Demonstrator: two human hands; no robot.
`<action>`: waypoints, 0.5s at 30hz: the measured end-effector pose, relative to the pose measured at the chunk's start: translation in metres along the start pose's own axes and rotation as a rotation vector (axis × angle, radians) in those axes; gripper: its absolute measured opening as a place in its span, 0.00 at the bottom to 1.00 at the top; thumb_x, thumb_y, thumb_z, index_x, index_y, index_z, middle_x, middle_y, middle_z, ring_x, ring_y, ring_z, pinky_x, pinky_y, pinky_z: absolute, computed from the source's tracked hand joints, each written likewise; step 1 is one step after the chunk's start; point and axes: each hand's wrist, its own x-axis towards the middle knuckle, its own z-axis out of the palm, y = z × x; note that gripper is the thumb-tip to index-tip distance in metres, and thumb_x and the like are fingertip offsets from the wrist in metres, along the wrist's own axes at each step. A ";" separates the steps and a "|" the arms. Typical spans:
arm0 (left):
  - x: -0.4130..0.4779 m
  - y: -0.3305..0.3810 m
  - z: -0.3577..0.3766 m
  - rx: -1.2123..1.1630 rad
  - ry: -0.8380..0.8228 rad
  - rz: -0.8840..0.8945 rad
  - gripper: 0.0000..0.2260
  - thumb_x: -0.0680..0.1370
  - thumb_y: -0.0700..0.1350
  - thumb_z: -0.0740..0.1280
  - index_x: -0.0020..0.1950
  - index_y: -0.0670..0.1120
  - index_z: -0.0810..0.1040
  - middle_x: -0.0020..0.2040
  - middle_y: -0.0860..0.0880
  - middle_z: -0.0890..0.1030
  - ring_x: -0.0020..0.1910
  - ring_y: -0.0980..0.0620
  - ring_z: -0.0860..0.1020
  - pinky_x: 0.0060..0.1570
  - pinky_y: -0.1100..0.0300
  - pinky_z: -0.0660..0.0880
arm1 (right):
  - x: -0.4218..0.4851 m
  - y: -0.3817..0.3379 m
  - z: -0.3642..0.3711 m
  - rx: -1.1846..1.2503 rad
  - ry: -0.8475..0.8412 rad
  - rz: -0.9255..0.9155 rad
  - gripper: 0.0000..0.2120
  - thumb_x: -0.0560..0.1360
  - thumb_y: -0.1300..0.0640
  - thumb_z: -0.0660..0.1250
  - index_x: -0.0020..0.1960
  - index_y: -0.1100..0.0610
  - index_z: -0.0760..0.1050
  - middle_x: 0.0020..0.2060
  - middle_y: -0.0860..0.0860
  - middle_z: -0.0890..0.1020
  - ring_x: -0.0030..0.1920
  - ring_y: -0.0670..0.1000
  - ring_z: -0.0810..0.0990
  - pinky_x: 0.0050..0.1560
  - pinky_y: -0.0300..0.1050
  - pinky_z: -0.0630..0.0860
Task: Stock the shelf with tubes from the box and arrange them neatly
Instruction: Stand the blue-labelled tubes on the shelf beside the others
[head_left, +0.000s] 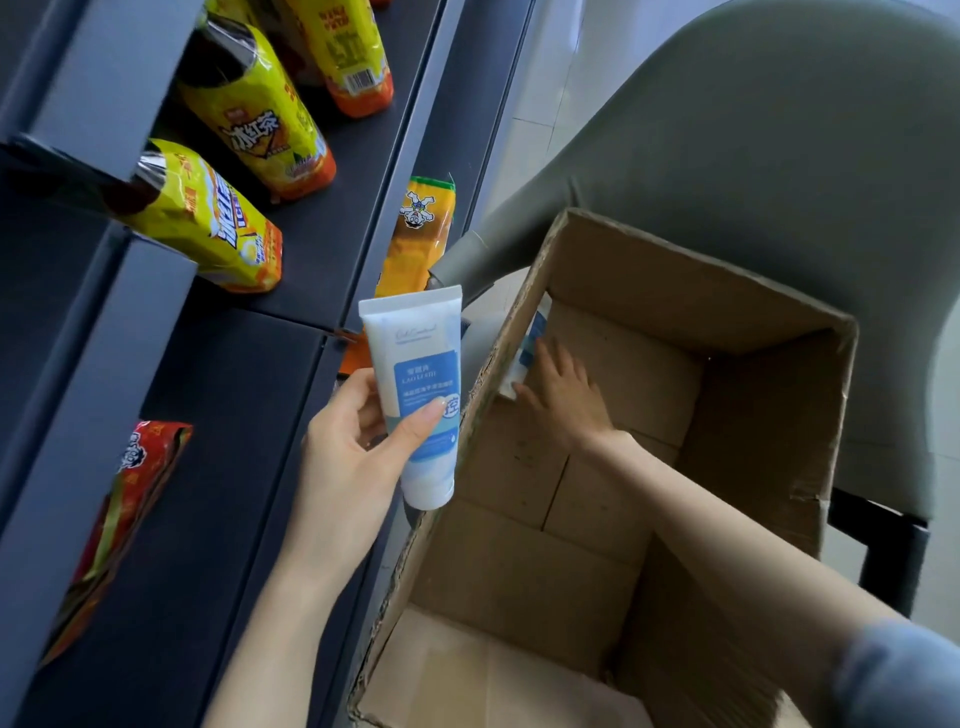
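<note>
- Two tubes show in the head view: one out of the box, one inside it.
- The left hand (353, 447) grips the first tube (418, 384) round its lower half, thumb across the label and fingers curled behind. The tube is nearly upright in the picture, flat crimped end toward 12 o'clock, round cap end toward 6.
- The right hand (563, 397) is deep in the cardboard box (701, 260). Its fingers stretch almost straight toward 11 o'clock and touch the second tube (532, 343); no closed grip shows.
- That second tube lies against the box's left wall, long axis along the wall from about 1 to 7 o'clock, mostly hidden by the wall's torn edge and the fingers.
- The relation that matters: the shelf (223, 405) lies at 9 o'clock from the left hand, which is the nearer hand. The box wall stands between the two hands.
- Open room, as I judge it: a bare dark stretch of shelf board between the red snack packet (130, 493) at 8 o'clock and the yellow iced-tea bottles (249, 119) at 11. An orange packet (421, 228) sits just beyond the held tube at 12.
- Edges to mind: the shelf's front lip for the left hand, the ragged box rim for the right hand.
- A grey chair (779, 130) stands behind the box and seems to carry it.
</note>
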 end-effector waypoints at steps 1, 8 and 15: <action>0.000 -0.001 -0.001 0.003 0.005 -0.004 0.12 0.69 0.48 0.70 0.51 0.47 0.78 0.46 0.57 0.84 0.44 0.60 0.82 0.35 0.73 0.74 | 0.007 -0.002 0.004 0.064 0.013 0.033 0.32 0.80 0.43 0.55 0.78 0.54 0.48 0.77 0.56 0.53 0.75 0.60 0.54 0.72 0.59 0.58; 0.001 -0.003 -0.008 -0.031 0.011 -0.008 0.09 0.69 0.46 0.70 0.49 0.49 0.79 0.46 0.54 0.84 0.43 0.57 0.82 0.39 0.68 0.77 | 0.045 -0.020 0.013 0.810 0.112 0.348 0.26 0.76 0.58 0.67 0.70 0.61 0.62 0.64 0.58 0.73 0.62 0.57 0.75 0.61 0.48 0.72; -0.002 -0.005 -0.005 -0.033 0.012 -0.002 0.09 0.69 0.46 0.70 0.49 0.48 0.78 0.45 0.55 0.84 0.43 0.59 0.82 0.37 0.71 0.75 | 0.054 -0.004 0.016 0.937 0.065 0.449 0.16 0.72 0.60 0.72 0.57 0.62 0.72 0.57 0.59 0.79 0.52 0.54 0.80 0.54 0.46 0.77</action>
